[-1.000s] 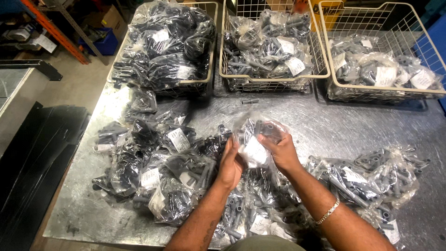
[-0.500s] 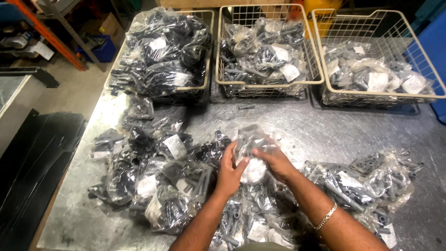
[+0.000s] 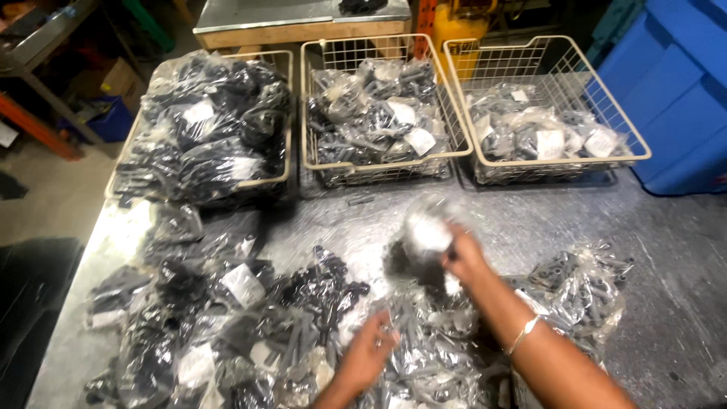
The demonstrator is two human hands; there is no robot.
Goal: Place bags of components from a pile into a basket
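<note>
The right hand (image 3: 463, 257) pinches a clear bag (image 3: 425, 235) of dark parts with a white label, holding it above the middle of the tabletop (image 3: 666, 303); the bag is blurred, so its long axis cannot be told for sure, though it seems to hang roughly upright with the label facing the camera. The left hand (image 3: 367, 352) is low near the front edge, fingers loosely curled over the heap (image 3: 250, 326) of bagged parts, and whether it grips a bag cannot be told. The heap covers the front left and front middle of the tabletop, and a smaller pile (image 3: 579, 291) lies just right of the right forearm, which wears a thin bracelet (image 3: 522, 335). Three wire baskets stand side by side along the back edge: the left basket (image 3: 284, 113) is piled over its rim with black-part bags, the middle basket (image 3: 310, 98) is nearly full of grey and black ones, and the right basket (image 3: 545, 53) is about half full. Bare metal shows in a strip between baskets and heap, and widely at the right edge and front right corner. Blue bins (image 3: 681, 91) stand beyond the right edge.
</note>
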